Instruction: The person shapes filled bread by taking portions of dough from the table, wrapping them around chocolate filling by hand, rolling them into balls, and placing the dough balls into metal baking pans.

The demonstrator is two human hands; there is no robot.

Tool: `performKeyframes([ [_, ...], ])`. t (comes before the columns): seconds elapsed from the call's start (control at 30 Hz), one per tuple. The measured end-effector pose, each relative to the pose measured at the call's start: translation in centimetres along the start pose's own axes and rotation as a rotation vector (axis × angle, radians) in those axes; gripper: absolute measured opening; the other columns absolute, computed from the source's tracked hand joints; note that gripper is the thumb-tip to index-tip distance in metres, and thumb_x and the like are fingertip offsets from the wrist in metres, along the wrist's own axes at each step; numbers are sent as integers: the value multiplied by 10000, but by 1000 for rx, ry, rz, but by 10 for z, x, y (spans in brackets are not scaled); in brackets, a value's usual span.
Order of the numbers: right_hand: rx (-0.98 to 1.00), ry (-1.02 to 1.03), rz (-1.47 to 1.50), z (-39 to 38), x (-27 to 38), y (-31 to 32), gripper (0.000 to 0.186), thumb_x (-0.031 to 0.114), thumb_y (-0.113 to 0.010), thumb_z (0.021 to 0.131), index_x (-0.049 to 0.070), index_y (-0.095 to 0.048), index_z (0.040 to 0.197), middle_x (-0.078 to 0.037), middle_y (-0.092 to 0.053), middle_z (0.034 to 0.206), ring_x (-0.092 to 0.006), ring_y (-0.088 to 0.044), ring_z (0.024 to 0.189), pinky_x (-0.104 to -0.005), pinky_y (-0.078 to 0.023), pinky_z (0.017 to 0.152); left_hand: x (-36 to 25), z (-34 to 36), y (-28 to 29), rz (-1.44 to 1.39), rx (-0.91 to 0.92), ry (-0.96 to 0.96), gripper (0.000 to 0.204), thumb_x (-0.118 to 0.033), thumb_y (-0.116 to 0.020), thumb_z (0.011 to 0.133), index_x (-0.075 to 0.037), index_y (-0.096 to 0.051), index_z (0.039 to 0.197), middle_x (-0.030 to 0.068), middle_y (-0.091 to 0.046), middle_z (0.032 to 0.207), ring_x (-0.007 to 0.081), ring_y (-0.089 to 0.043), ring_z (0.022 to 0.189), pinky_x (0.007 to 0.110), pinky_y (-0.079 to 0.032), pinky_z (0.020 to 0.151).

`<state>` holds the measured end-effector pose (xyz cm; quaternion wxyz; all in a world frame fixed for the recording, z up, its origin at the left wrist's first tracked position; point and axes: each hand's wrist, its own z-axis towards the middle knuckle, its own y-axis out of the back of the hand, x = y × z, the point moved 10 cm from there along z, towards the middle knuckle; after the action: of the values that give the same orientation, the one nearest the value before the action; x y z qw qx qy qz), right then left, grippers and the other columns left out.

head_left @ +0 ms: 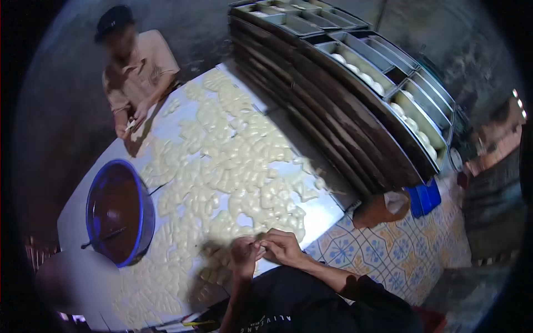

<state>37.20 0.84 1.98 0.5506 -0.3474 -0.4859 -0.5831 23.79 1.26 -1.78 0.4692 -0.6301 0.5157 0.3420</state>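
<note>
- Black shirt, table's near edge: light capital lettering, smaller characters beside it.
- Dark cap, beyond the table's far left edge: small pale mark, illegible.

The curled fingers of the left hand and right hand cover most of a pale piece, so its shape is unclear. Beyond the tabletop, a co-worker has a blurred head and hidden legs; the whitish thing in their grip is too small to identify. A rounded shape at lower left is blurred out. Brown contents hide one end of a tool. The lower edge cuts off the dark shirt.
</note>
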Motion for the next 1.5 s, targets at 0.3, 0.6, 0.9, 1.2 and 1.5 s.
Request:
performKeyframes([
  [0.3,294,-710,598,-67,-65,3,556,9,-553,865,76,-420,1401,-24,-604,1039,-102,-545,784,-228,-450,691,17,6,-51,538,474,-303,153,-33,-736,619,-28,-668,756,58,-631,882,218,-593,882,364,-466,841],
  [0.6,-377,-502,-216,-66,-131,163,528,-82,-541,728,-17,-561,1252,-182,-600,1218,-220,-599,1067,-296,-497,854,9,39,24,-123,78,-136,245,-56,-573,859,29,-503,1078,120,-655,950,236,-632,890,299,-536,779],
  [0.9,-384,-258,-792,36,-115,195,159,69,-614,793,-20,-655,918,-235,-615,914,-407,-584,862,-450,-481,749,-15,18,49,456,112,-539,106,-91,-573,830,-8,-625,868,84,-641,866,177,-624,815,271,-506,649],
  [1.2,104,-145,101,60,17,15,293,84,-672,840,66,-668,1132,-80,-533,1176,-149,-580,948,-240,-482,746,-31,5,17,130,72,-264,425,-33,-597,905,22,-497,1314,86,-601,1098,107,-557,978,245,-484,809],
  [1.5,-13,-131,158,86,9,-53,417,343,-425,1003,14,-672,1075,-116,-540,1051,-188,-508,980,-321,-420,835,-56,-2,59,141,-358,-333,155,-88,-752,796,15,-719,907,7,-671,770,54,-586,733,212,-477,623],
])
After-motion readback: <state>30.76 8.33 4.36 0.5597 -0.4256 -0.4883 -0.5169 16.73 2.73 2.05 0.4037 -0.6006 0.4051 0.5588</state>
